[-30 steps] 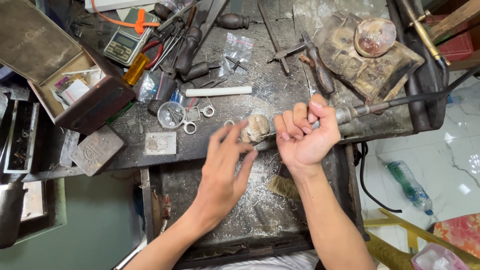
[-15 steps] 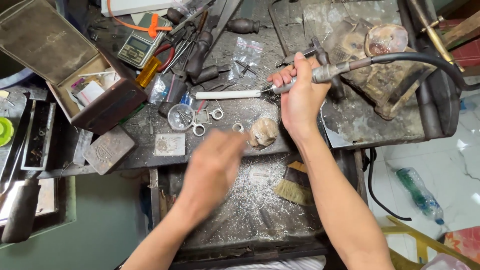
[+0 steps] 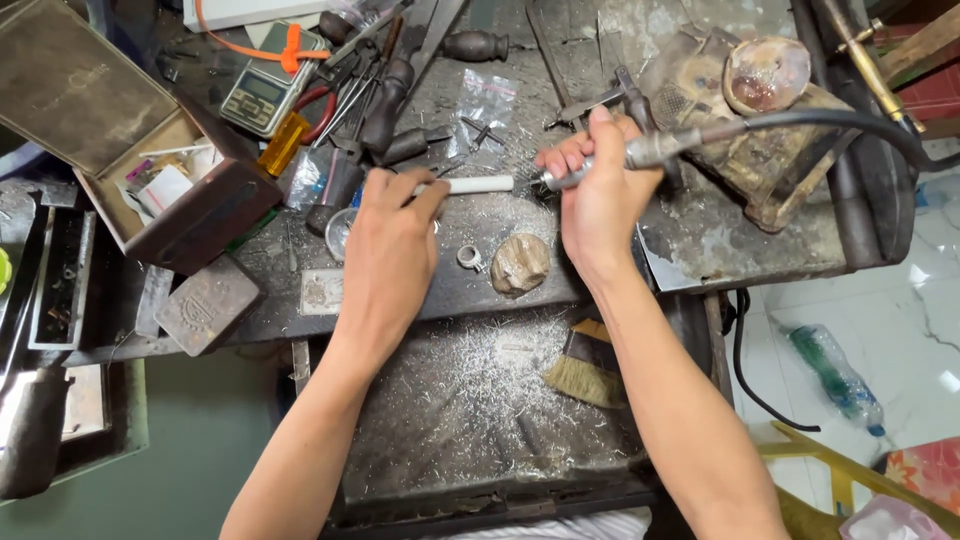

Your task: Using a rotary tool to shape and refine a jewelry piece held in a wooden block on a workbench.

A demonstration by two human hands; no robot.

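Nearest the wearer, a shallow metal tray [image 3: 470,420] strewn with bright metal filings is seen below the bench's front edge, and a flat straw-bristled brush [image 3: 585,368] is laid at its right side. On the dark, scarred workbench [image 3: 480,290], close to the front edge, a small silver ring [image 3: 469,258] is set just beside a beige lump of putty-like material [image 3: 520,264]. Above these, a short white cylindrical rod [image 3: 478,185] is held level at mid-bench: its left end is pinched between the thumb and fingertips of the left hand [image 3: 392,250], which is closed on it with the back of the hand turned up. The right hand [image 3: 600,200] is wrapped firmly around a slim metal rotary handpiece [image 3: 640,155] on a black flexible shaft [image 3: 840,125], and the tip of the tool is brought to the right end of the rod; whether the two actually touch cannot be told. At the left edge of the bench a rectangular grey metal block [image 3: 208,305] is placed, and behind it an open brown box [image 3: 150,170] with papers inside. Towards the back edge, a small digital pocket scale [image 3: 262,92] and a cluster of dark-handled pliers and files [image 3: 385,90] are spread, while a worn wooden block bearing a rounded pinkish shell-like piece [image 3: 765,75] is seen at the back right corner.
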